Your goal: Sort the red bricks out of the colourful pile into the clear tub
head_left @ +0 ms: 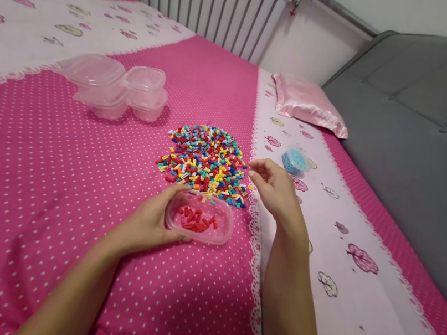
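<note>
On a pink polka-dot bedspread point(39, 162), a left hand point(152, 221) grips the rim of a shallow clear plastic tub point(227, 230) of red pieces point(196, 220) just beside a heap of multicoloured plastic bits point(205, 160), while the right hand point(273, 186) hovers half-curled, its contents unclear; soft bedding could tip the tub; no writing shows.

No text, label, brand, number or sign can be read.

- Pile of coloured pieces point(205, 162): plain, no marks.
- Clear container with red pieces point(222, 235), just on the near side of the pile: no print visible.
- Stacked clear containers point(112, 86), left of and beyond the pile: nothing legible.
- Small tub of blue pieces point(295, 160), right of the pile: too small to tell.
- Bedspread point(38, 173) under the pile: dots and motifs only.
</note>
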`<state>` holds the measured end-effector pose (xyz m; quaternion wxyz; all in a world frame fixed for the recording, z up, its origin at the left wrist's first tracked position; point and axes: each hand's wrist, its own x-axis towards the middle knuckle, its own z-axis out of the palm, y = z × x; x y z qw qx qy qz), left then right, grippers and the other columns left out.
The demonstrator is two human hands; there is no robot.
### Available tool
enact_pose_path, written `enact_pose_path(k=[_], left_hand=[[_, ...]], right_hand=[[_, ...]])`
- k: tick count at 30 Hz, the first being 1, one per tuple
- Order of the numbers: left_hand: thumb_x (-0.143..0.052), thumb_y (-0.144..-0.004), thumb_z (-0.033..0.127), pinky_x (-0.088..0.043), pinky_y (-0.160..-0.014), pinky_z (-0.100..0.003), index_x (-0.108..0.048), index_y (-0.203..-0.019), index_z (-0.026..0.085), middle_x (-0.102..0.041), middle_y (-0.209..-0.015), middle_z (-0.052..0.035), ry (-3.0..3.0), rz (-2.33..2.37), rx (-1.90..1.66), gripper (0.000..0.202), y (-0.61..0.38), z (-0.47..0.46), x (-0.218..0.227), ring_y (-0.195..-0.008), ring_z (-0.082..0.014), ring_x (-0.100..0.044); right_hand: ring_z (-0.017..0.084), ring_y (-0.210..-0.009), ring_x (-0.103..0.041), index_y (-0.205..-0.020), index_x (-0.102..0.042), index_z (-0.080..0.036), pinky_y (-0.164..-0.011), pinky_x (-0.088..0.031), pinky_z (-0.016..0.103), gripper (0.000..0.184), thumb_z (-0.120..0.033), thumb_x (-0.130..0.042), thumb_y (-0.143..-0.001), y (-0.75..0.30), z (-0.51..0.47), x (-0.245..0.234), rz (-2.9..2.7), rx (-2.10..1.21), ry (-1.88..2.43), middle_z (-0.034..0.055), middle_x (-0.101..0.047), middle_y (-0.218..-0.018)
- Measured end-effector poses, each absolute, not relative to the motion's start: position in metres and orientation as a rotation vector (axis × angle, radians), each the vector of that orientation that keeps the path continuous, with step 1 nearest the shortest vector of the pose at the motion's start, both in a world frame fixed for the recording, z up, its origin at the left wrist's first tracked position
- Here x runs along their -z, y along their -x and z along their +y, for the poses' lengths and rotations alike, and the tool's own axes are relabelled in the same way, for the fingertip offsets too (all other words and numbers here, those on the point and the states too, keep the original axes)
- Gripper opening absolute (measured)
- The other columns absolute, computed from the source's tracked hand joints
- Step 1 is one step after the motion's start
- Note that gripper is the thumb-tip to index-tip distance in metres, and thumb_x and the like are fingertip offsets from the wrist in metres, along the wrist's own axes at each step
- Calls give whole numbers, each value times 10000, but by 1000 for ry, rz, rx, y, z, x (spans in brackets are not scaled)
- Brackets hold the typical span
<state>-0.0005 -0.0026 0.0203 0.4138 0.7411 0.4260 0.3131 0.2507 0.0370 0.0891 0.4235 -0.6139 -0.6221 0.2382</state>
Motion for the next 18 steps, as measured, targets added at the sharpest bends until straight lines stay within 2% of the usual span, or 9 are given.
enact_pose_path(k=[3,8,13,18], left_hand=[[-767,-687,424,-479,-963,-409,-403,-1300,230,-576,-1270,-86,-1897,1010,-752,739,2,-3,-22,-1131,-264,-587],[-784,-651,471,-469,-972,-429,-408,-1276,218,-560,-1278,-101,-1954,995,-708,772,5,-3,-23,-1150,-281,-567],[-781,-646,490,-453,-992,-452,-403,-1281,214,-541,-1305,-117,-1980,1026,-685,789,6,-4,-24,-1185,-301,-541],[-779,-653,481,-463,-982,-442,-405,-1285,220,-553,-1289,-106,-1978,1013,-693,779,5,-3,-23,-1167,-291,-555]], right_hand=[[168,-762,-634,-848,-681,-198,-763,-468,319,114,-150,-610,-774,-257,40,-84,-1725,-367,1855,28,-702,-808],[148,-715,-639,-783,-678,-205,-644,-432,239,99,-203,-728,-697,-247,46,-77,-1934,-543,2096,-7,-698,-728],[156,-737,-630,-743,-662,-210,-576,-377,233,187,-317,-781,-645,-236,56,-64,-2037,-523,2296,7,-697,-789],[177,-779,-632,-759,-654,-219,-577,-374,244,204,-307,-785,-630,-246,57,-65,-2010,-494,2489,23,-697,-844]])
